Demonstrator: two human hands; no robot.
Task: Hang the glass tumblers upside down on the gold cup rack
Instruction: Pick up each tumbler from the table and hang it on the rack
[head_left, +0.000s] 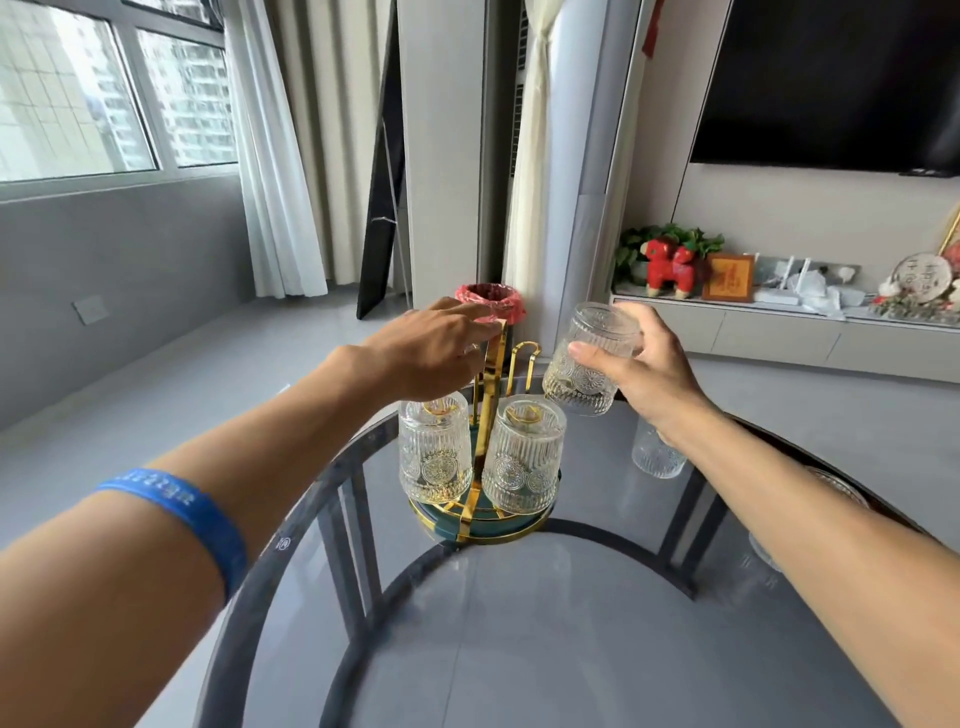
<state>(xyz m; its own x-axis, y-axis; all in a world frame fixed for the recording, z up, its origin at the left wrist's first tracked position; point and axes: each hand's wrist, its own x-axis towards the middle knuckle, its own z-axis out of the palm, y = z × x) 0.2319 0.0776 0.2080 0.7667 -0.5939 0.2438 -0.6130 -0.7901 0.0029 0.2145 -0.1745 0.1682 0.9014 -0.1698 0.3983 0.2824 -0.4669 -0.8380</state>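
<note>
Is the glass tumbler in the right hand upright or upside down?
Upside down, slightly tilted: the held tumbler in the right hand has its open rim lowest, base on top.

two hands in play, the left hand (436, 353) up at the top of the one gold cup rack (488, 415) and the right hand (644, 369) wrapped around a tumbler. glass tumblers: two hanging upside down on the rack, the left hung tumbler (435, 449) and the right hung tumbler (523, 454), one held tumbler (589, 358) in the air, one standing tumbler (655, 454) on the glass table (519, 623), so four clear to see, with perhaps more hidden under the right forearm. one blue wristband (192, 512).
</note>
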